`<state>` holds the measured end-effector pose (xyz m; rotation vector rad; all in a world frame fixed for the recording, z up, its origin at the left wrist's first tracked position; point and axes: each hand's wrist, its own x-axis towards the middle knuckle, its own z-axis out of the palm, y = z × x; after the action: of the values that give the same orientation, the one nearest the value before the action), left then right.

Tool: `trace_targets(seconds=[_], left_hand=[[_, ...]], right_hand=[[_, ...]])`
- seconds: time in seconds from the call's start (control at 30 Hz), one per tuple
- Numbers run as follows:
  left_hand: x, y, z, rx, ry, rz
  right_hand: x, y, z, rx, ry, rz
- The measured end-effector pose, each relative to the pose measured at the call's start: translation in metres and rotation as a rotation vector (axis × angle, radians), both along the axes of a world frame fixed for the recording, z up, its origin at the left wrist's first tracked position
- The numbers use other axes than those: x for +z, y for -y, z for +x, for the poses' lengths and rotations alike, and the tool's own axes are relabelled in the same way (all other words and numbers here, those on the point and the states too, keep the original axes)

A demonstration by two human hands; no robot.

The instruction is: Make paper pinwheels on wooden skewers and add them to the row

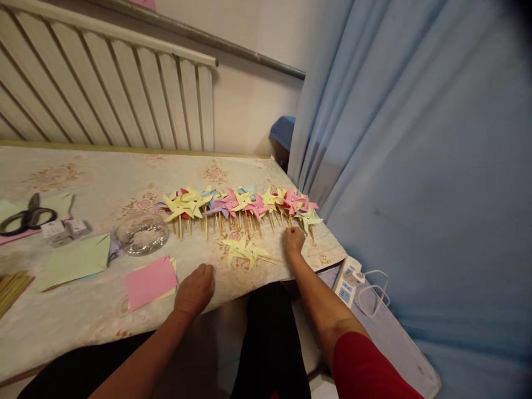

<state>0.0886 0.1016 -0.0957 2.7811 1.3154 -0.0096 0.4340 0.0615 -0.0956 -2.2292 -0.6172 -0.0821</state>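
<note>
My right hand (294,241) is closed at the right end of a long row of paper pinwheels (257,206), its fingers around the stick of a pinwheel with a pink head (292,200). The row has yellow, pink, purple, red and blue heads on thin wooden sticks. In front of it lie two yellow pinwheels (251,252), sticks pointing right towards my right wrist. My left hand (196,288) is curled closed by the table's front edge, just right of a stack of pink and yellow paper squares (152,282). What it holds, if anything, is hidden.
A clear round dish of small metal pieces (145,235), green paper sheets (77,260), small boxes (62,230), black scissors (29,216) and wooden sticks (14,288) lie left. A power strip (348,281) sits beyond the right table edge, beside a blue curtain (415,166).
</note>
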Motion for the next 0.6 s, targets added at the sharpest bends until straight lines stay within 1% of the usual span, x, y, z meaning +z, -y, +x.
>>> trace_targets(seconds=[0.1, 0.2, 0.27, 0.4, 0.47, 0.53, 0.6], left_hand=[[0.001, 0.001, 0.0, 0.005, 0.002, -0.002], [0.003, 0.002, 0.0, 0.011, 0.007, -0.011], [0.003, 0.002, 0.0, 0.013, 0.015, -0.017], [0.005, 0.003, 0.0, 0.017, 0.023, -0.017], [0.005, 0.004, 0.0, 0.012, 0.026, -0.012], [0.006, 0.004, 0.0, 0.008, 0.03, -0.01], [0.006, 0.004, 0.0, 0.002, 0.031, -0.01]], right_hand=[[0.011, 0.011, -0.01, 0.077, 0.008, 0.028], [0.017, 0.022, -0.032, 0.193, 0.007, 0.04], [0.018, 0.028, -0.055, 0.287, 0.0, 0.032], [0.015, 0.037, -0.108, 0.479, -0.013, -0.013], [0.013, 0.038, -0.134, 0.596, 0.012, -0.084], [0.014, 0.038, -0.156, 0.659, 0.031, -0.154], [0.015, 0.036, -0.171, 0.688, 0.039, -0.217]])
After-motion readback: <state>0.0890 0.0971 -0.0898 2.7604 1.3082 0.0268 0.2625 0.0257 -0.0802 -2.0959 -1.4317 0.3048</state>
